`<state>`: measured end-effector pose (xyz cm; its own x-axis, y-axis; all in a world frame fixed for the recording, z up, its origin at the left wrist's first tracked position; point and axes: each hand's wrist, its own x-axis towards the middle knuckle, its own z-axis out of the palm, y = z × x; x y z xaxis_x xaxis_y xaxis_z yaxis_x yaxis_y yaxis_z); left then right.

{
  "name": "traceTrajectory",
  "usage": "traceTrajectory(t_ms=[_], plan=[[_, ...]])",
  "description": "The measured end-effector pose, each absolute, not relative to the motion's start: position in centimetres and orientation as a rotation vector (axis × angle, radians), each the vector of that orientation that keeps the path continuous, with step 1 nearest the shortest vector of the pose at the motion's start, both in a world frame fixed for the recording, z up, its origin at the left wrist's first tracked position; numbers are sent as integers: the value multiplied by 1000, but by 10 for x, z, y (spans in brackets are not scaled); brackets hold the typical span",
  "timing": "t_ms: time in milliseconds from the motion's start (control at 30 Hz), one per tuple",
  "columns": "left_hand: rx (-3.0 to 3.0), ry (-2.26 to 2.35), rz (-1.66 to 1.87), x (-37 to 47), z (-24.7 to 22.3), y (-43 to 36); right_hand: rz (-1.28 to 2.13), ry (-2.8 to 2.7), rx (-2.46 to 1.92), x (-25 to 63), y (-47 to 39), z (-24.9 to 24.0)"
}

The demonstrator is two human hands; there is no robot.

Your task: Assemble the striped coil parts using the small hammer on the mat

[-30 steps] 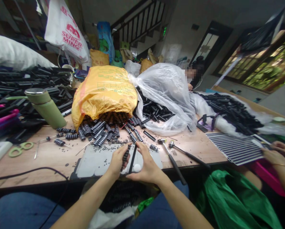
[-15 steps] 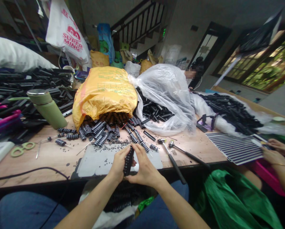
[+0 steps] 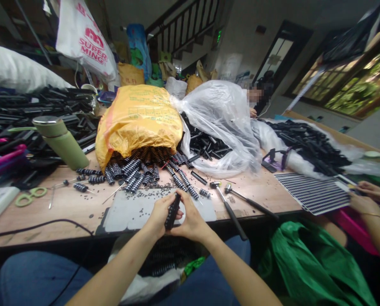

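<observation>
Between my two hands is a black strip-like piece (image 3: 172,212) with small round marks along its face, tilted, over the front edge of a grey-white mat (image 3: 129,210). My left hand (image 3: 158,216) wraps its left side. My right hand (image 3: 190,219) touches its top end with the fingertips and its lower end with the thumb. Small black bits lie scattered on the mat. Behind it, black-and-white ringed rods (image 3: 134,174) spill out of a yellow sack (image 3: 142,119).
Two hammers (image 3: 231,214) (image 3: 253,204) lie to the right, scissors (image 3: 30,196) and a green flask (image 3: 60,142) to the left. A clear bag (image 3: 221,123) holds black parts. Another person's hands (image 3: 368,199) are at the far right, by a striped sheet (image 3: 312,191).
The view has shifted slightly. The black piece leans a little more to the right, and my right thumb sits closer to its lower end.
</observation>
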<state>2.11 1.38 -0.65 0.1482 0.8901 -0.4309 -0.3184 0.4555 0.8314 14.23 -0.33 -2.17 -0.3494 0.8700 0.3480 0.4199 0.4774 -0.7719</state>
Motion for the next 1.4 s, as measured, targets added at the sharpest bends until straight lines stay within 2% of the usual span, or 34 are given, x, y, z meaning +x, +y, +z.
traceTrajectory(t_ms=[100, 200, 300, 433, 500, 600, 733, 800, 967, 1133, 1267, 1400], plan=[[894, 1159, 968, 20, -21, 14, 678, -1948, -1150, 137, -4, -33], [1512, 1267, 1081, 20, -48, 12, 537, -1951, -1270, 133, -6, -49], [2124, 1269, 1029, 16, -76, 11, 379, -2031, -1461, 147, -9, -63], [2660, 1174, 815, 2, -90, 15, -143, -1704, -2201, 215, -12, -70], [2816, 1244, 723, -5, -86, 16, -283, -1630, -2445, 252, -14, -67], [2916, 1346, 648, -9, -77, 16, -112, -1683, -2477, 274, -23, -59], [2922, 1385, 632, -10, -75, 16, 238, -1713, -2089, 239, -51, -51], [2911, 1400, 602, -10, -77, 17, 254, -1788, -1957, 215, -64, -51], [2897, 1463, 525, -1, -84, 10, 274, -1905, -1976, 188, -74, -38], [2896, 1460, 476, 16, -93, -9, 324, -1876, -1693, 163, -75, -17], [2891, 1347, 456, 16, -97, -5, 377, -2148, -1839, 141, -76, -31], [2738, 1363, 499, 13, -86, 6, 398, -2061, -1971, 158, -67, -33]])
